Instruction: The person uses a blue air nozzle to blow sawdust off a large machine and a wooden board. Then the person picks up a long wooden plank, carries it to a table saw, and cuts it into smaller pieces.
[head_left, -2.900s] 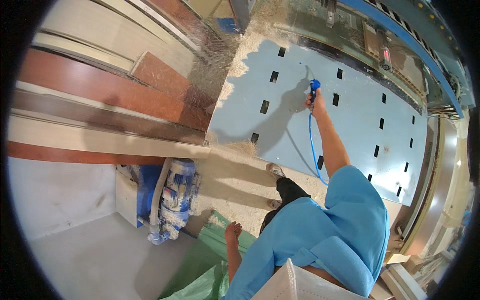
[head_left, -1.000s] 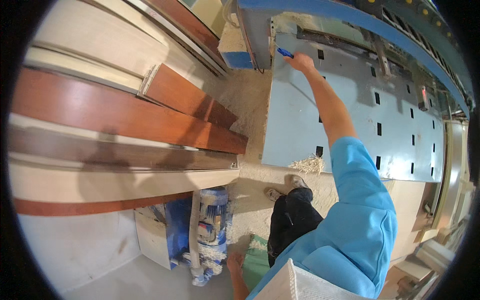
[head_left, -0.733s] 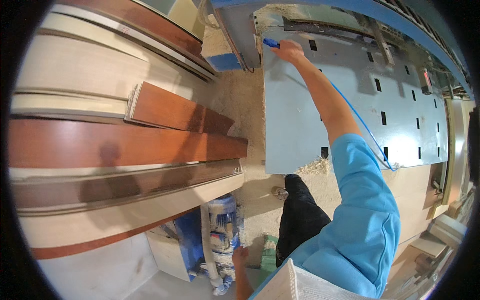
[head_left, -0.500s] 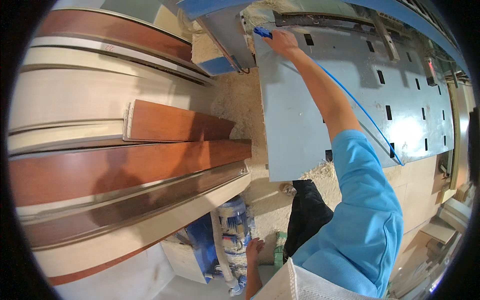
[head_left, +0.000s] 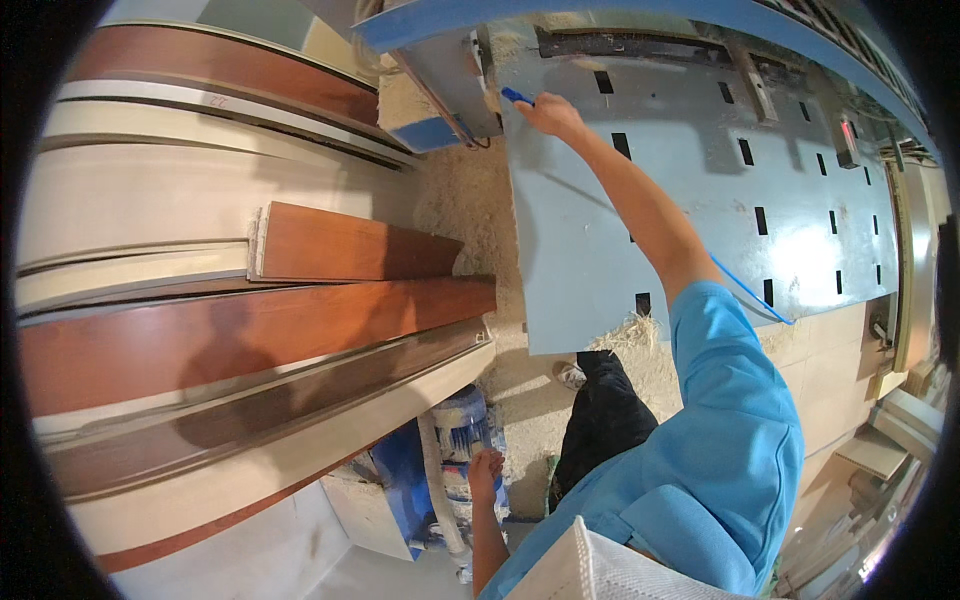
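My right arm reaches far out over the grey-blue metal machine table (head_left: 570, 290). Near the table's far left corner, my right hand (head_left: 553, 114) is closed around a blue air blow gun (head_left: 514, 95), its tip pointing left. A thin blue hose (head_left: 742, 287) shows beyond my forearm and curves along the table's near edge; part of it is hidden by the arm. Down by my left side, my left hand (head_left: 486, 467) hangs with its fingers curled and nothing visible in them, above a blue motor (head_left: 462, 420).
Long brown and cream boards (head_left: 250, 335) lie stacked at the left. Sawdust (head_left: 455, 200) covers the floor between stack and table. A blue beam (head_left: 640, 14) crosses above the far side. Slots dot the tabletop. Cream panels (head_left: 905, 430) stand at the right.
My right hand and the blow gun have shifted slightly left and nearer, with the gun turned. My left hand has risen and moved left. The hose now lies closer to my arm.
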